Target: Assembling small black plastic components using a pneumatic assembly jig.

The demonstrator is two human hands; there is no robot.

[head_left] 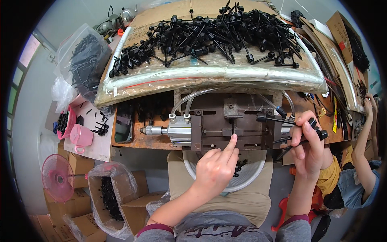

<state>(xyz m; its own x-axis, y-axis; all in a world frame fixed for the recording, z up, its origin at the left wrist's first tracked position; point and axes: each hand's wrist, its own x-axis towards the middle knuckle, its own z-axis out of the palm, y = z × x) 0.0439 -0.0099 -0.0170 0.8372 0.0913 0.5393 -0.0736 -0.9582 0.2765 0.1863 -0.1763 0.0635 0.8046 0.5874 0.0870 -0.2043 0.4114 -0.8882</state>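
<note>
My left hand [215,167] is at the metal press fixture [197,139], index finger stretched out and the other fingers curled, holding nothing. Its fingertip touches or almost touches the lower end of a thin black part [233,127] standing in the small centre block. Closed around several black plastic stemmed parts [312,133] with round heads, my right hand [308,147] is at the fixture's right side. One long stem [276,119] sticks out leftward from it over the fixture. A white basket [258,171] with a few black parts rests on my lap below.
A wrapped cardboard tray [217,74] heaped with black stemmed parts stands behind the fixture. Clear air hoses [189,97] run to the cylinders. At left are a pink cup [81,135] and a pink fan [58,177]; another person's arm [363,141] is at right.
</note>
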